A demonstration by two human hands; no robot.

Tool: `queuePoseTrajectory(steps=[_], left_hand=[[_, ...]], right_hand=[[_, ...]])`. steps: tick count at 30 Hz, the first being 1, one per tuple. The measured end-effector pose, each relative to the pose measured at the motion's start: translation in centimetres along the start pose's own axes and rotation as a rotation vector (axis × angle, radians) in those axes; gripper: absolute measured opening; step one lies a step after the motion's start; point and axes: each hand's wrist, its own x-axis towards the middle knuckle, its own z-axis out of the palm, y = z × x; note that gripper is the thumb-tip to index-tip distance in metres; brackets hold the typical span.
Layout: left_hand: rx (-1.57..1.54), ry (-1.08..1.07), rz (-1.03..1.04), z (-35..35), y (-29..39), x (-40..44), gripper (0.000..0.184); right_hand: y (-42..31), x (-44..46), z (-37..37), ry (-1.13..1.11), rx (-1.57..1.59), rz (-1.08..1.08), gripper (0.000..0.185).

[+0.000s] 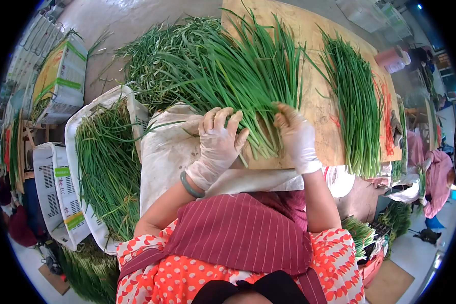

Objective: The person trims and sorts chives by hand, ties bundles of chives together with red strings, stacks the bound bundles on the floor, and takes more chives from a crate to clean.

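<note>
Both my hands wear thin whitish gloves. Long green leafy stalks (238,76) lie across the wooden board, their pale ends toward me. At the left side of these pale ends is my left hand (219,142), fingers apart and curved, palm down, with no stalk seen in its grasp. To the right of the same ends, my right hand (295,134) has thumb and fingertips drawn together at the stalks; what they pinch is too small and blurred to make out. A second, neater bundle (353,106) rests farther right on the board.
Red ties (386,119) lie by the board's right edge. A white crate (72,117) full of green stalks stands at the left, near stacked crates (45,182). Loose leaves (154,61) are heaped behind it. A person in pink (438,177) is at the far right.
</note>
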Motion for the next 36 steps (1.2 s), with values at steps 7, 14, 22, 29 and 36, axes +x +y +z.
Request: queuePoseTrajectory(steps=[7, 14, 22, 29, 36], left_hand=[[0.011, -0.057, -0.034, -0.5, 0.4, 0.0, 0.039], [-0.040, -0.112, -0.039, -0.2, 0.1, 0.2, 0.042], [-0.029, -0.133, -0.021, -0.5, 0.2, 0.4, 0.042], [-0.008, -0.094, 0.067, -0.9, 0.4, 0.9, 0.036], [0.065, -0.097, 0.078, -0.8, 0.5, 0.6, 0.029]], right_hand=[[-3.5, 0.2, -1.3, 0.233, -0.286, -0.343, 0.019], [-4.3, -1.3, 0.7, -0.168, -0.034, 0.131, 0.019], [-3.6, -2.4, -6.3, -0.298, 0.835, 0.459, 0.014], [-3.6, 0.4, -3.6, -0.101, 0.132, -0.066, 0.016], [-9.3, 9.3, -0.9, -0.040, 0.585, -0.134, 0.027]])
